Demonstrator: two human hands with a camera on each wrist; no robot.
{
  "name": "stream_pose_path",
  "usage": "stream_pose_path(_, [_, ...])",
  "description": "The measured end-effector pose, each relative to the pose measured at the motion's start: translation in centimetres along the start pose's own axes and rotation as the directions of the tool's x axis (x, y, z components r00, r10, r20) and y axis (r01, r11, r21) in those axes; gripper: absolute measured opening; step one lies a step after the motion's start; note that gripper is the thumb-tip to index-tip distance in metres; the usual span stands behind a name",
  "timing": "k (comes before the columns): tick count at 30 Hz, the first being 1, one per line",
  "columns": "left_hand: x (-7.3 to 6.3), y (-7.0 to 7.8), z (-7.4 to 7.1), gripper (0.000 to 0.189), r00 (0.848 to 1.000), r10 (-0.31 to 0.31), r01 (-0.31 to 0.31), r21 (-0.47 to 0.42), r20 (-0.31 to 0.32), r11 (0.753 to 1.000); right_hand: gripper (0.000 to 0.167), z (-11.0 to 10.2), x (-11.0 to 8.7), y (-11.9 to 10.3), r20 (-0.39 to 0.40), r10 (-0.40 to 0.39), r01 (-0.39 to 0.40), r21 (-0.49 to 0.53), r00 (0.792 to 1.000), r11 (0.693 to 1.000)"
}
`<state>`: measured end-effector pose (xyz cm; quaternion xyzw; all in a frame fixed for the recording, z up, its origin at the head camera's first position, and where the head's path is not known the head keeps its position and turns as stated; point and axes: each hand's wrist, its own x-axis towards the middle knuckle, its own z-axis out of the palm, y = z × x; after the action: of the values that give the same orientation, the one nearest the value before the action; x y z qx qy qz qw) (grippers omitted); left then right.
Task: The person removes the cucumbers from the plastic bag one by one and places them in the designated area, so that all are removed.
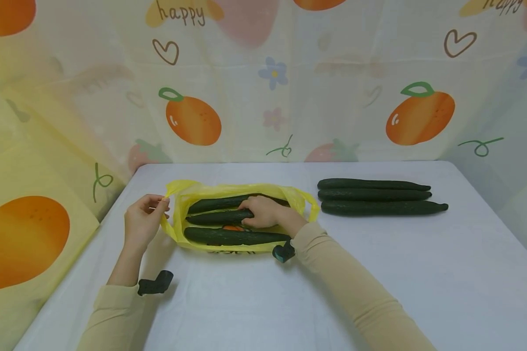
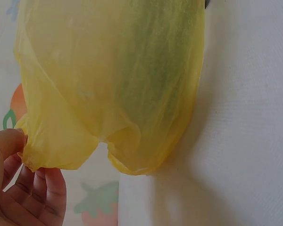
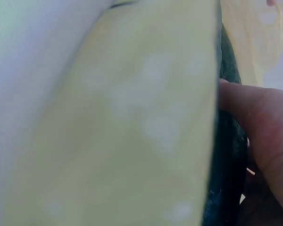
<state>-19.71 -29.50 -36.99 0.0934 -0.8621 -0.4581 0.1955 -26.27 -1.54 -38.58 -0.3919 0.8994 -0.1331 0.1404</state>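
Observation:
A yellow plastic bag [image 1: 181,189] lies open on the table with several dark green cucumbers side by side inside. My left hand [image 1: 142,222] pinches the bag's handle at its left end; the left wrist view shows thumb and fingers on the thin plastic [image 2: 61,94]. Reaching into the bag, my right hand [image 1: 263,213] grips the middle cucumber [image 1: 217,217], thumb toward me. Behind it lies another cucumber [image 1: 212,204], and a third cucumber [image 1: 233,237] rests along the near side. The right wrist view has the thumb against a cucumber [image 3: 228,165], partly hidden by the bag's wall.
To the right of the bag, three more cucumbers [image 1: 379,208] lie parallel on the white tablecloth [image 1: 377,273]. A fruit-printed cloth [image 1: 290,122] hangs behind the table's far edge. Each wrist carries a small dark camera mount [image 1: 155,283].

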Motion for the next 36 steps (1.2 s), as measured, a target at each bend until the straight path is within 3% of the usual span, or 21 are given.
stream_pose_path(13, [0.1, -0.1, -0.1, 0.027, 1.000, -0.006, 0.006, -0.004, 0.005, 1.000, 0.043, 0.2, -0.2, 0.1, 0.007, 0.018, -0.018, 0.067, 1.000, 0.998])
stream_pose_path(36, [0.4, -0.1, 0.1, 0.026, 1.000, 0.000, 0.000, 0.017, -0.005, 1.000, 0.045, -1.3, -2.0, -0.1, -0.102, -0.042, 0.059, 0.169, 0.994, 0.984])
